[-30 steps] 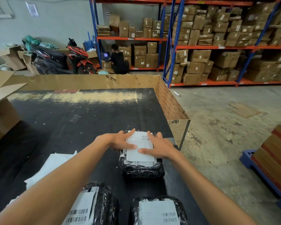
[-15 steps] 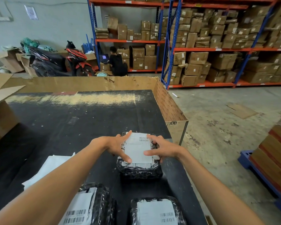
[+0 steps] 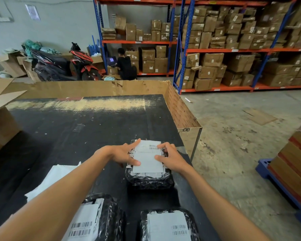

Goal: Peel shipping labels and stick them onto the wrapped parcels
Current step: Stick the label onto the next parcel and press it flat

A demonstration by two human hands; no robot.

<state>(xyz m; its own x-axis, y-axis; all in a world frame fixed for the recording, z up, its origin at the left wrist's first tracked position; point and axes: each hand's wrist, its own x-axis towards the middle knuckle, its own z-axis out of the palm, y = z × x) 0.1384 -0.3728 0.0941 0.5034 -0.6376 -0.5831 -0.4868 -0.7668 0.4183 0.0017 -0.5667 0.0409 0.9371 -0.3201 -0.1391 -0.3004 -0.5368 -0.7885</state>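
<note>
A parcel wrapped in black film [image 3: 149, 181] lies on the black table top [image 3: 76, 133] near its right edge. A white shipping label [image 3: 147, 159] with a barcode lies on top of it. My left hand [image 3: 119, 153] grips the parcel's left side, thumb across the label's lower left, index finger along its top left corner. My right hand [image 3: 172, 157] grips the right side, thumb on the label's right edge, fingers curled at its top right. Two more wrapped parcels [image 3: 109, 218] [image 3: 169, 225], each labelled, sit close in front of me.
White sheets [image 3: 49, 180] lie left of my left arm. A cardboard wall [image 3: 179, 110] rims the table's far and right sides; an open carton [image 3: 0, 124] stands left. Stacked boxes on a blue pallet [image 3: 294, 162] stand right. Shelving, a scooter [image 3: 63, 65] and a seated person [image 3: 126, 65] are behind.
My hands went from lying flat on the label to curling round the parcel's sides. The thumbs slid down across the label. The parcel has stayed in its place.
</note>
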